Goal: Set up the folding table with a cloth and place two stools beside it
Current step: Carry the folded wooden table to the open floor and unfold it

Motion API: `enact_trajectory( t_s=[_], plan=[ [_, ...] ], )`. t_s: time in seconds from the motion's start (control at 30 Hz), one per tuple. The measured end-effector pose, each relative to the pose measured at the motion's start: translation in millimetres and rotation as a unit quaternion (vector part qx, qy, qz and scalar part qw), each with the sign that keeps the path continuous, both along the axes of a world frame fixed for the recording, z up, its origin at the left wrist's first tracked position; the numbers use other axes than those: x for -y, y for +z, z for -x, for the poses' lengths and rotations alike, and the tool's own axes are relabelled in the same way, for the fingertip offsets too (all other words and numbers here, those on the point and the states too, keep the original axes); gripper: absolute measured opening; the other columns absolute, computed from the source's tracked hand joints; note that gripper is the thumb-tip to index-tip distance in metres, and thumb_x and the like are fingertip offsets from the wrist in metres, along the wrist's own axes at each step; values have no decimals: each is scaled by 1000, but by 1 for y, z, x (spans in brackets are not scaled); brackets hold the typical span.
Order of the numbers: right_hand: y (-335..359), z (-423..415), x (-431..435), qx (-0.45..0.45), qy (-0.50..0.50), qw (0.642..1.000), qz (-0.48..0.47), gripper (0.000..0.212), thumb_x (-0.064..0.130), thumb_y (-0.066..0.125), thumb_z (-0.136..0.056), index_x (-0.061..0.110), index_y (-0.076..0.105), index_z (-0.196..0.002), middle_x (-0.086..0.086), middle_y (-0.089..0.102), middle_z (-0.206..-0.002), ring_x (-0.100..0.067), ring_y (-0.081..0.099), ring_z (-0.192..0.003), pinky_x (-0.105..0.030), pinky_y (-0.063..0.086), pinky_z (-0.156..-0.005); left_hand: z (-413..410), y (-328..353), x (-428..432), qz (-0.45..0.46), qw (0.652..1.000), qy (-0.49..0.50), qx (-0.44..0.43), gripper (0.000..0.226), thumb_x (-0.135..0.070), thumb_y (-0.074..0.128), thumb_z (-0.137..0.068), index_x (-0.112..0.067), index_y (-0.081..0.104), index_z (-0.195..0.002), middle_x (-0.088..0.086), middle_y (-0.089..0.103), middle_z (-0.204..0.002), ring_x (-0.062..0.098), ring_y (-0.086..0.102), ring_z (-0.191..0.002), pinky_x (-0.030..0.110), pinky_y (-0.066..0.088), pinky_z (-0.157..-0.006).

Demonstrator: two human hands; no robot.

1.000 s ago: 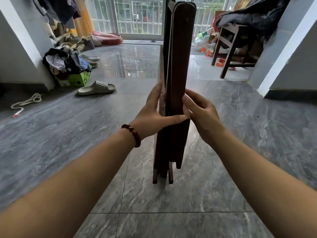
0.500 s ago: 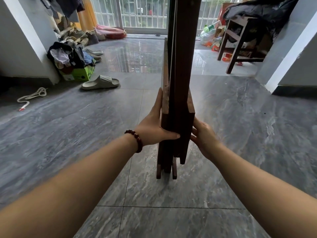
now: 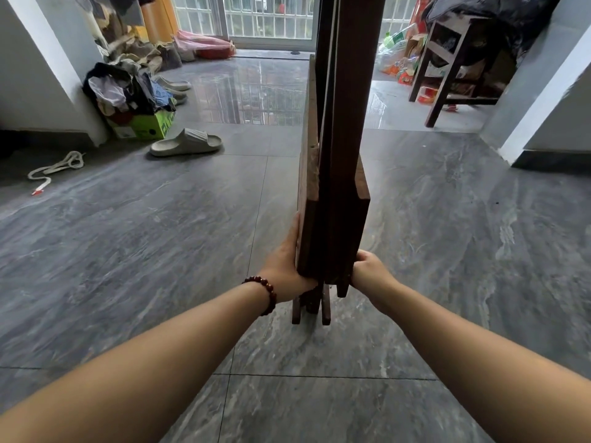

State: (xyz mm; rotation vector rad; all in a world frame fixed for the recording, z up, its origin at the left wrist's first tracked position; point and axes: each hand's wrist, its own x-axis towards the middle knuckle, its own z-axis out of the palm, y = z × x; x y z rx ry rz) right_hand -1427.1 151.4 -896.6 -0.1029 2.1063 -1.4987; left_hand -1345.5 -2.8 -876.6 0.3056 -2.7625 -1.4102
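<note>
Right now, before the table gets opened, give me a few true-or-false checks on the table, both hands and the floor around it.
1. The folding table stands upright on the floor, folded shut. True.
2. A cloth is draped over it. False: it shows bare wood, with no cloth on it.
3. The right hand grips its right side near the bottom. True.
4. The left hand hangs free of the table. False: it lies flat against the left face, low down.
5. The slipper lies right of the table. False: it is on the floor to the left, farther back.
</note>
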Motion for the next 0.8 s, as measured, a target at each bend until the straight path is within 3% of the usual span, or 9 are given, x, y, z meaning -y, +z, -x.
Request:
enact_trajectory(
  t_s=[0.07, 0.13, 0.27, 0.37, 0.43, 0.57, 0.63, 0.7, 0.8],
  plan=[
    [-6, -2, -3, 5, 25, 999, -20, 25, 3, 52, -91, 9, 63, -112, -8, 67, -108, -25, 62, -104, -41, 49, -97, -1, -6, -1, 13, 1000, 2, 25, 98, -19, 74, -74, -24, 10, -148, -3, 49, -124, 7, 51, -96, 8, 41, -63],
    [-10, -5, -7, 3, 61, 997, -49, 20, 10, 55, -92, 16, 64, -109, -1, 67, -102, -14, 62, -91, -29, 54, -83, -3, -10, 0, 15, 999, 12, 51, 97, -19, 71, -77, -28, 7, -148, -2, 52, -121, 4, 50, -89, 8, 41, -54],
    [-18, -9, -13, -3, 95, 990, -108, 40, 3, 47, -90, 17, 56, -127, 2, 62, -110, -2, 52, -72, -6, 37, -46, -5, -16, 1, 7, 997, 37, 74, 91, -17, 70, -79, -29, 11, -148, 2, 54, -130, 18, 54, -112, 20, 43, -76],
    [-19, -9, -15, 1, 103, 986, -129, 49, -1, 46, -88, 13, 49, -135, -2, 58, -128, -8, 58, -86, -10, 42, -53, -3, -20, 1, -1, 996, 38, 80, 89, -17, 71, -78, -28, 16, -147, 1, 51, -134, 20, 50, -122, 27, 45, -86],
    [-20, -11, -16, 10, 108, 984, -139, 53, -5, 46, -87, 13, 47, -137, -4, 55, -133, -11, 59, -95, -10, 44, -53, -3, -25, 0, 1, 995, 44, 85, 84, -18, 71, -78, -26, 21, -146, 0, 52, -133, 17, 50, -121, 23, 45, -84],
    [-28, -17, -17, 14, 112, 985, -133, 34, 2, 53, -91, 18, 57, -121, 8, 63, -103, -6, 61, -94, -8, 41, -52, -8, -42, -6, -5, 993, 56, 108, 84, -16, 66, -82, -31, 15, -147, -2, 57, -124, 6, 54, -100, 6, 42, -56],
    [-32, -20, -17, 0, 111, 986, -126, 20, 13, 58, -92, 24, 58, -109, 18, 56, -91, -5, 52, -97, -11, 43, -64, -10, -51, -9, -14, 991, 62, 116, 81, -16, 64, -84, -33, 15, -147, -1, 60, -118, 4, 57, -86, 8, 41, -54],
    [-36, -22, -13, -8, 98, 987, -128, 6, 22, 59, -93, 28, 57, -91, 15, 54, -85, -6, 49, -89, -23, 43, -77, -10, -57, -10, -12, 990, 76, 121, 76, -19, 62, -86, -32, 18, -146, -4, 60, -113, -5, 47, -68, 8, 40, -49],
    [-43, -26, -5, 5, 89, 988, -123, 11, 26, 55, -94, 24, 59, -84, 8, 58, -77, -9, 53, -74, -24, 43, -64, -7, -63, -14, -22, 990, 92, 109, 73, -19, 59, -88, -29, 16, -147, -17, 52, -84, -5, 43, -61, 4, 38, -39]
  ],
)
